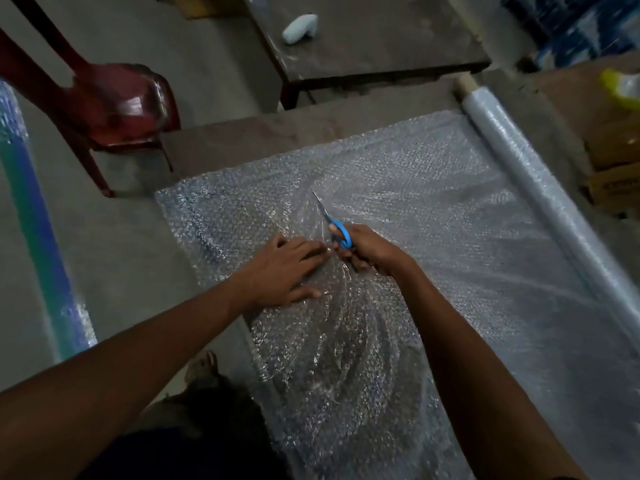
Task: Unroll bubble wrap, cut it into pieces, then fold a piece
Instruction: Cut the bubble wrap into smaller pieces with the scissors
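A wide sheet of clear bubble wrap [433, 209] lies unrolled over a dark table [242, 140]. Its roll [540, 188] rests along the sheet's right side, cardboard core showing at the far end. My right hand [370, 249] grips blue-handled scissors [334, 225], blades pointing away into the sheet near its middle. My left hand [284, 271] lies flat on the wrap just left of the scissors, fingers spread and pressing the sheet down. The wrap puckers around both hands.
A dark red chair [121, 109] stands at the table's far left. A second dark table [381, 39] behind carries a white object [300, 26]. Cardboard boxes [609, 140] sit at the right. Another wrapped roll [31, 216] leans at the left. My foot [202, 367] shows below.
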